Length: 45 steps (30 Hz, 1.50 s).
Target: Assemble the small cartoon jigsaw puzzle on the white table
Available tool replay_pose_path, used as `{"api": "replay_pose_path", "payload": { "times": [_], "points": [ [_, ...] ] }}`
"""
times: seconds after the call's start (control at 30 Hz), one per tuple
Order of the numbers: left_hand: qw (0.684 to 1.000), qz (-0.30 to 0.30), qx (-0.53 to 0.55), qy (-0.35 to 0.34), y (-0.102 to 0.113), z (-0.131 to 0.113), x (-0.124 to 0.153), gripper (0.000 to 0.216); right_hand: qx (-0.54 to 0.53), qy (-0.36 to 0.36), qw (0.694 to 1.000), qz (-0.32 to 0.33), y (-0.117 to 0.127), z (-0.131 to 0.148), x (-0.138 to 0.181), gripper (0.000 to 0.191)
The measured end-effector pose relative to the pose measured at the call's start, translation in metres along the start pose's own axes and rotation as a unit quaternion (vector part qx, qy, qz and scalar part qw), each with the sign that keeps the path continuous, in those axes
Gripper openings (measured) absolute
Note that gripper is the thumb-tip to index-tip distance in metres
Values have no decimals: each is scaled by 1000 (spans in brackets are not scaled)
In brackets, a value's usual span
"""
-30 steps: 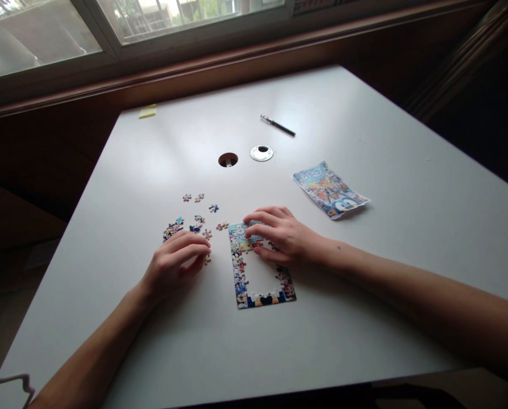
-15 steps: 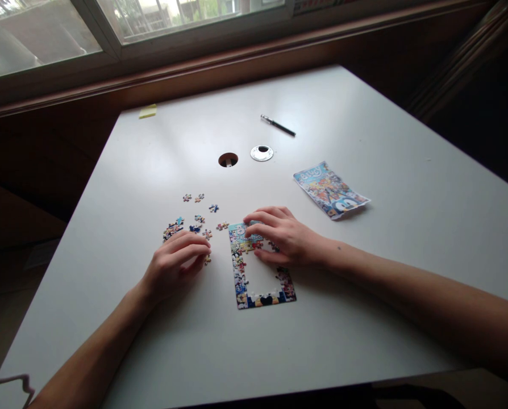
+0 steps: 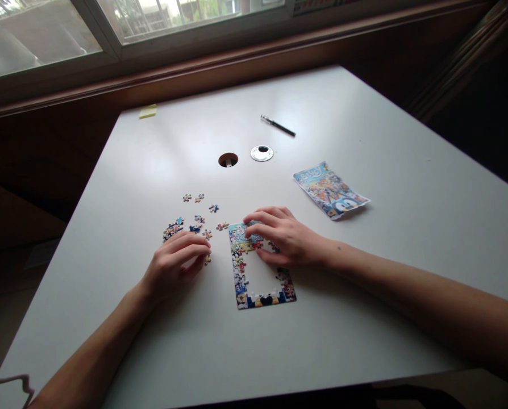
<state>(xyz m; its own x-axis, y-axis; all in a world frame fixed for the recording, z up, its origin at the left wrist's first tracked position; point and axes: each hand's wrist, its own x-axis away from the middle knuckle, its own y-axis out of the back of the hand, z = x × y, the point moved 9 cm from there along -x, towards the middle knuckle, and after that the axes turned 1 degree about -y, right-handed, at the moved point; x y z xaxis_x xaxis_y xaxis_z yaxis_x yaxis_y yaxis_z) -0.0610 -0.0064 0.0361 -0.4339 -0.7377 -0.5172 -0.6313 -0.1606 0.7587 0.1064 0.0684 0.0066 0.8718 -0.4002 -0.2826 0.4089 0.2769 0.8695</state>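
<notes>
A partly assembled jigsaw puzzle [image 3: 240, 278] lies flat on the table, its border joined around a bare white middle. My right hand [image 3: 279, 234] rests over the puzzle's upper right, fingers apart and curved, fingertips on or just above the printed title and upper pieces. It covers part of that side. To the left, my left hand [image 3: 178, 258] hovers low with loosely bent fingers and a gap above the thumb. One puzzle piece [image 3: 207, 260] shows by its fingertips; whether they touch is unclear. Loose puzzle pieces [image 3: 173, 229] are heaped and scattered just beyond that hand.
A creased picture sheet [image 3: 328, 190] lies right of the puzzle. Farther back on the white table [image 3: 365, 341] are a black pen [image 3: 278, 125], a metal grommet cover [image 3: 261, 153], a round cable hole [image 3: 228, 160] and a yellow sticky note [image 3: 148, 111]. A white cable [image 3: 24, 382] hangs at lower left.
</notes>
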Motion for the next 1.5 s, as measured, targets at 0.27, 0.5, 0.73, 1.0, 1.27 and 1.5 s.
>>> {"api": "replay_pose_path", "payload": {
  "times": [0.27, 0.5, 0.73, 1.0, 1.27, 1.5],
  "points": [
    [1000, 4, -2, 6, -1, 2, 3, 22, 1, 2, 1000, -3, 0, -1, 0, 24],
    [1000, 1, 1, 0, 0, 1, 3, 25, 3, 7, 1000, -5, 0, 0, 0, 25],
    [1000, 5, 4, 5, -1, 2, 2, 21, -1, 5, 1000, -1, -1, -1, 0, 26],
    [1000, 18, 10, 17, -3, 3, 2, 15, -5, 1, 1000, 5, -1, -1, 0, 28],
    [1000, 18, 13, 17, -4, 3, 2, 17, -4, 4, 1000, 1, -1, 0, 0, 23],
    [999, 21, 16, 23, -4, 5, 3, 18, 0, 4, 1000, -1, -1, 0, 1, 20]
  ]
}}
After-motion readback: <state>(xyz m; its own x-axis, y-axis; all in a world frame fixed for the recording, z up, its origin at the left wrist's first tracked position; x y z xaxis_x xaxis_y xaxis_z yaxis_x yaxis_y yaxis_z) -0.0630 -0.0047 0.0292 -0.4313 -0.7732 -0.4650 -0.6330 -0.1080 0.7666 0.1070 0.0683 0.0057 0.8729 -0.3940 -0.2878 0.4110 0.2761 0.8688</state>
